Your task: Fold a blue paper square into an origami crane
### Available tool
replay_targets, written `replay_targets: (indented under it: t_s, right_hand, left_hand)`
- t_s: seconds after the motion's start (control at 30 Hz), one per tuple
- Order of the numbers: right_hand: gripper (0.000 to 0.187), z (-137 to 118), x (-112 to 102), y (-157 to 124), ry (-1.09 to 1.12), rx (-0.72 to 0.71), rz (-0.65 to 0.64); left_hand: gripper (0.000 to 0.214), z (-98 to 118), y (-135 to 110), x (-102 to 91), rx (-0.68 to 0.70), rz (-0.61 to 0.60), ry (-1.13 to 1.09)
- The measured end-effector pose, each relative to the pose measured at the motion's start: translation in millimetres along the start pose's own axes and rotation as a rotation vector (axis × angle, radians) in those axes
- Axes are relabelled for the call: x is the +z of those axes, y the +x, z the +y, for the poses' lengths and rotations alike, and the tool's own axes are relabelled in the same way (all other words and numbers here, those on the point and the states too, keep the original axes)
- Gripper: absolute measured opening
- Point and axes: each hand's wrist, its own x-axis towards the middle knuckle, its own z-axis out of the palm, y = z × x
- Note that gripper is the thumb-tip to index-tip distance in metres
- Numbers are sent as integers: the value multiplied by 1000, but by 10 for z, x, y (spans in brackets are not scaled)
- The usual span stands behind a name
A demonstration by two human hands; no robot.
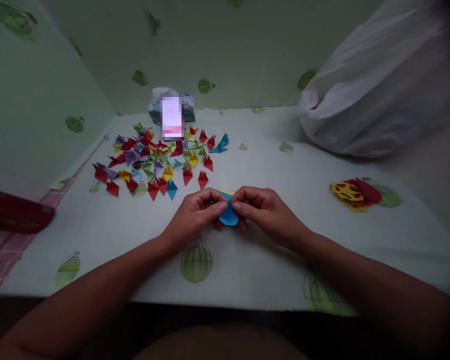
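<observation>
Left grip (pixel 195 214) near folded paper pieces (pixel 168 173)

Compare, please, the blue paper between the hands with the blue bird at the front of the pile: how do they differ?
The blue paper is held in the fingers of the left hand and right hand; the blue bird lies on the table. The paper's lower edge is rounded, while the bird has sharp points. A yellow strip shows at the paper's top; none shows on the bird. Both are blue.
</observation>
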Motion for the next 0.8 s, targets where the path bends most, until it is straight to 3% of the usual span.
replay_targets:
  t_s: [0.3, 0.8]
  right_hand:
    - [19, 0, 23, -12, -191, -57, 29]
    - [20, 0, 27, -18, -171, -66, 17]
  left_hand:
    - [22, 11, 3, 23, -3, 19, 28]
    - [21, 34, -11, 46, 10, 42, 47]
